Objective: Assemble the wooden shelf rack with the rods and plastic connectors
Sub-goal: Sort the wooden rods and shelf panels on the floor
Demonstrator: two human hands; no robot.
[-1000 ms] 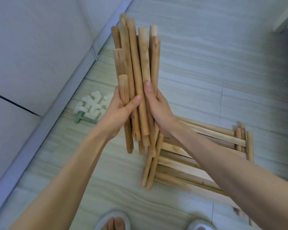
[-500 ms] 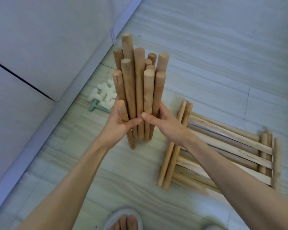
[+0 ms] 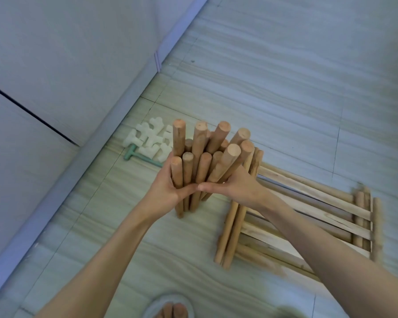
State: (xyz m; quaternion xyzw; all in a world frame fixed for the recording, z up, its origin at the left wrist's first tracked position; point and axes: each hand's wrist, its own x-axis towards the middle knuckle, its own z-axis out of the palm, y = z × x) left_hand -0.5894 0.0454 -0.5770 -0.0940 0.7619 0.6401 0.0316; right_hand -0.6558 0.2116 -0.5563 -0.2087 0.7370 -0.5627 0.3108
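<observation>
A bundle of several short wooden rods [image 3: 201, 154] stands nearly upright on the floor, its tops fanning apart. My left hand [image 3: 168, 189] wraps the bundle from the left and my right hand [image 3: 236, 187] from the right, thumbs almost meeting in front. A pile of white plastic connectors [image 3: 151, 140] lies on the floor behind and left of the bundle. To the right, slatted wooden shelf panels [image 3: 308, 216] lie flat in a stack, with two longer rods [image 3: 233, 228] resting along their left edge.
A small green mallet [image 3: 136, 156] lies beside the connectors. A grey wall with a baseboard [image 3: 83, 157] runs along the left. My slippered foot [image 3: 170, 308] shows at the bottom edge. The floor is pale striped tile.
Both hands have lowered the rod bundle from chest height until its lower ends rest on the floor. The rods' tops have spread apart.
</observation>
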